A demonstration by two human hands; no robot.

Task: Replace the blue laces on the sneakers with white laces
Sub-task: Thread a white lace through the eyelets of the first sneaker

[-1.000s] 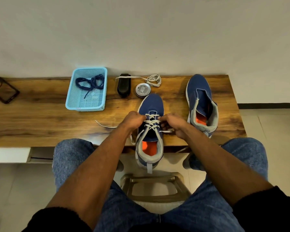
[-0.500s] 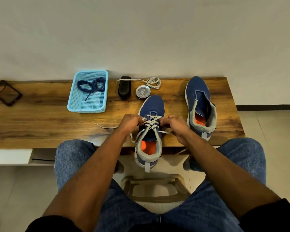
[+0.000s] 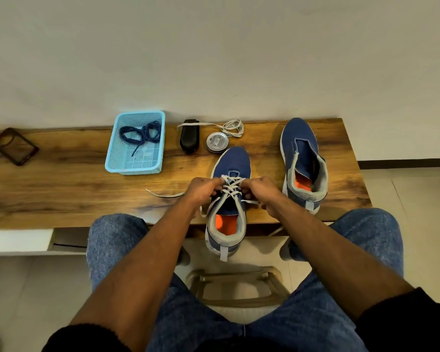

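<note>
The sneaker (image 3: 230,189) we are lacing lies on the near edge of the table (image 3: 61,196), toe toward the wall, heel overhanging the edge. Our left hand (image 3: 202,190) and right hand (image 3: 263,190) flank its eyelet rows. The fingers of each hand are curled and pinch the white lace (image 3: 230,186) near the upper crossings. We count several white crossings already threaded over the tongue. One free end of the lace runs left across the table from under our left hand; the other end shows just below our right hand.

The second sneaker (image 3: 302,158) stands to the right, near the first but apart from it, toe toward the wall. No lace shows on it, and its orange insole is visible.

Behind the laced sneaker sits a round tin (image 3: 217,141), touching or just beside the toe; we cannot tell which. A black brush (image 3: 189,138) lies to the left of the tin. A spare white lace (image 3: 233,128) is coiled behind the tin, with one end draped over the brush.

Farther left, a light blue basket (image 3: 135,168) holds the blue laces (image 3: 141,132) in a loose tangle at its far end. A dark phone case (image 3: 14,146) lies at the left end of the table, well apart from the rest.

Our knees, in jeans (image 3: 114,240), sit below the table edge.
</note>
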